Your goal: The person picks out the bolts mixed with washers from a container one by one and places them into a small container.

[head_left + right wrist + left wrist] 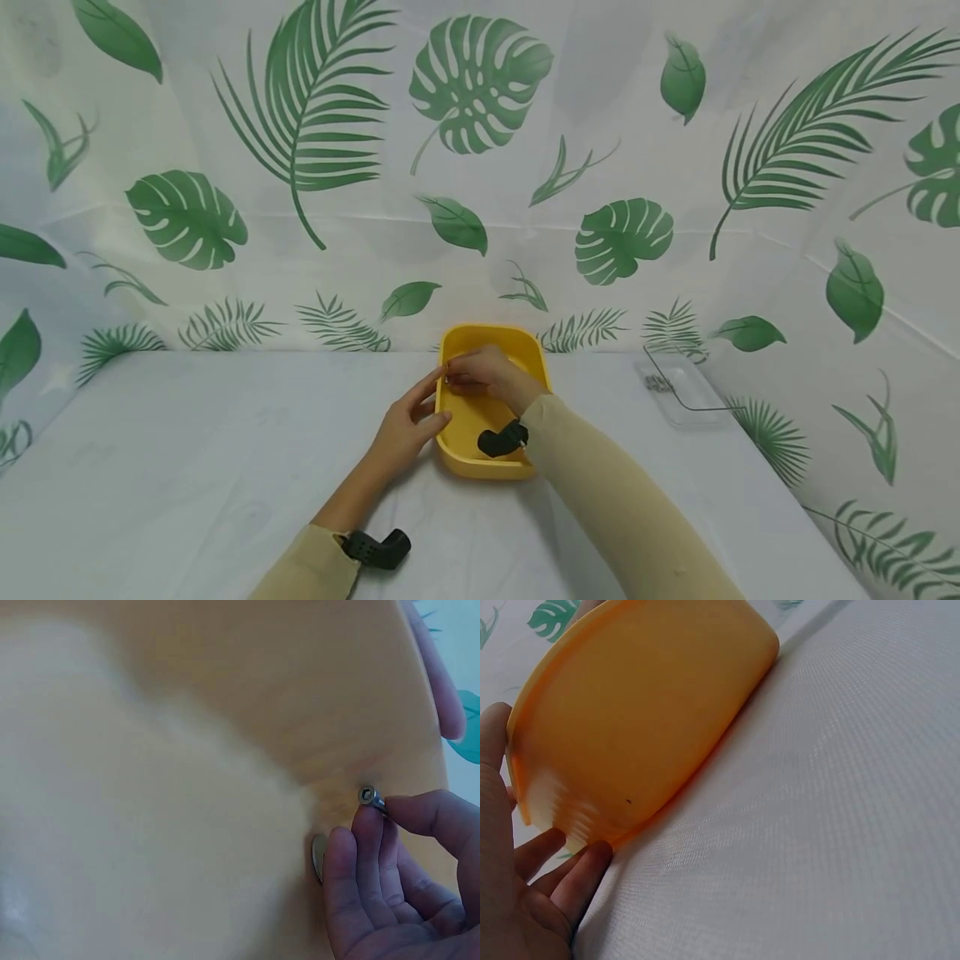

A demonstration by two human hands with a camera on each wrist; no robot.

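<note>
A yellow plastic basin (474,421) stands on the white cloth. My left hand (401,429) holds its left wall, with the thumb over the rim and fingers against the outside, as the left wrist view shows. Inside the basin, my right hand (491,373) is by the left wall. Between thumb and fingers it pinches a small metal socket-head bolt (367,796), its hollow end facing the camera. A thin round metal disc (319,857) shows beside the right fingertips, close to the basin wall; whether a finger touches it, I cannot tell.
A clear plastic tray (699,421) lies on the table at the right, with small patterned or metallic bits (658,383) at its left side. A thin dark bent line (708,409) crosses over it. Leaf-printed cloth (480,225) hangs behind the table.
</note>
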